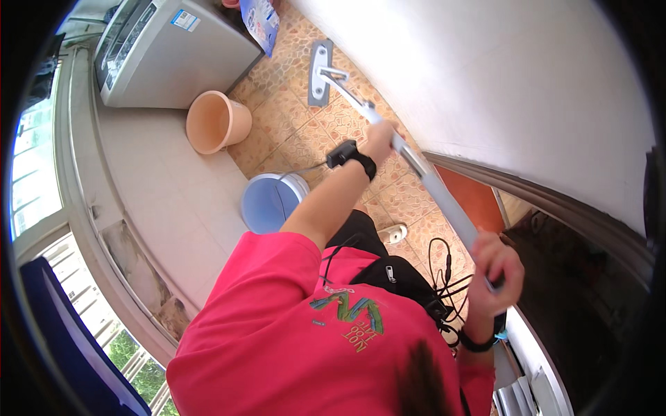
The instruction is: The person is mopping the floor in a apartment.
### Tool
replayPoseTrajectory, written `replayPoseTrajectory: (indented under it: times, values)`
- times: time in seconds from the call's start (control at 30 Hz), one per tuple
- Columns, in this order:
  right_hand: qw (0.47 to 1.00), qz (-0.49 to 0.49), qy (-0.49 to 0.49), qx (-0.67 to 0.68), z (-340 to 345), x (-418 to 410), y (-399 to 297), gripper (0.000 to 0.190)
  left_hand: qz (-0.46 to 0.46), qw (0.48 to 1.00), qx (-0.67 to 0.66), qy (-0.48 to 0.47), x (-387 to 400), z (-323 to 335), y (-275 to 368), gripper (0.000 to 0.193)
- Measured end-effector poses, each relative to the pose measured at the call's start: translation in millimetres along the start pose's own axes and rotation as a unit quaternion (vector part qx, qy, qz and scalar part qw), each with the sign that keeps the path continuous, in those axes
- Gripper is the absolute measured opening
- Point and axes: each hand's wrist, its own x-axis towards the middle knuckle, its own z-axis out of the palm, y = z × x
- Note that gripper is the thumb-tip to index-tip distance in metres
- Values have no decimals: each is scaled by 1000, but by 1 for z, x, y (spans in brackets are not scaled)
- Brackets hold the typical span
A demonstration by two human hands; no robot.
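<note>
My left hand [381, 141] grips the lower shaft of a flat mop, and a black strap with a small box is around that wrist. Near the top end of the light grey mop handle [451, 208], my right hand [497, 273] is closed around it; it looks slightly blurred. The handle slopes up and left to the grey and white mop head [320, 73], which lies on the patterned floor tiles [291, 125] near the white wall.
A peach bucket [208, 122] stands by the grey washing machine [166, 57], and a blue bucket [268, 203] is left of my left forearm. A blue-and-white bag [261, 23] is at the top. Black cables [442, 275] hang at my right side, near a dark doorway.
</note>
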Motion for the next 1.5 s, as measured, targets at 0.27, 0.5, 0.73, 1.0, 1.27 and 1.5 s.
replayPoseTrajectory:
  times: [0.27,0.5,0.73,1.0,1.27,1.5]
  values:
    - [954,159,223,118,-103,-99,-105,31,-110,988,106,3,-120,33,-159,25]
    - [965,111,178,156,-116,-103,-128,29,-190,975,76,-86,-162,30,-141,22]
    - [982,17,-100,160,-92,-81,-81,20,-120,991,62,-1,-121,-18,-69,15]
    - [965,-1,-247,86,10,5,-17,7,-22,987,159,9,-19,-52,40,12]
    - [990,60,-56,115,-9,-69,-23,13,-38,996,59,-52,-49,-51,-27,21]
    - [987,63,126,79,-67,-154,-70,31,-142,981,58,-118,-105,-44,-133,31]
